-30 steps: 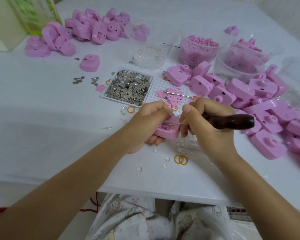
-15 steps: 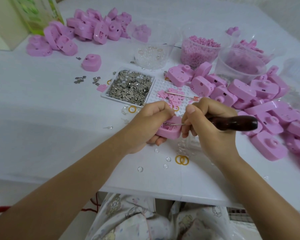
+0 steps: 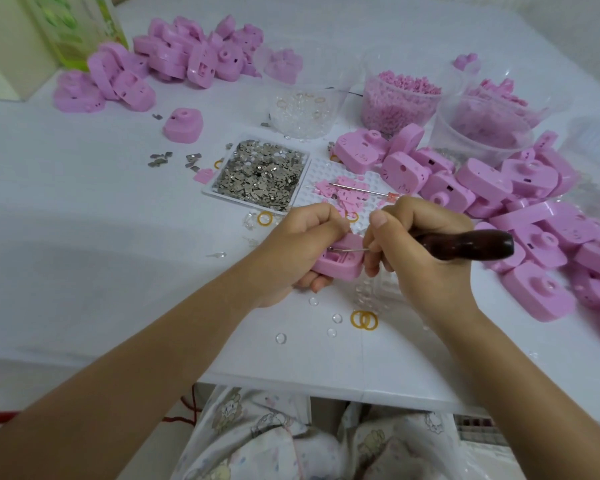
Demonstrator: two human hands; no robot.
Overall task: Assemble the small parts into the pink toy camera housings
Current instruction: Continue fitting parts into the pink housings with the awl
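Pink, inner side up: the housing (image 3: pixel 343 263) sits in your left hand (image 3: pixel 302 249), fingers curled round it, held just above the table (image 3: pixel 84 244) near its front edge. Your right hand (image 3: pixel 423 261) grips the awl (image 3: pixel 471 244), fingers wrapped round the front of its dark wooden handle. The thin metal tip lies almost level and reaches into the cavity at the housing's left end.

Versus a second ago: practically no change. Same grip on both sides, tip at the same spot, housing not turned. The view has only drifted slightly.

Around you:
- The tray of metal clips (image 3: pixel 260 174) is just beyond your left hand.
- The white peg tray (image 3: pixel 329 168) beside it carries small pink parts, with a second needle tool (image 3: pixel 361 190) lying across them.
- The housing pile (image 3: pixel 534 209) is on your right, and another pile (image 3: pixel 187 60) is at far left.
- Two yellow rings (image 3: pixel 364 320) and clear beads (image 3: pixel 280 338) lie loose in front of your hands.
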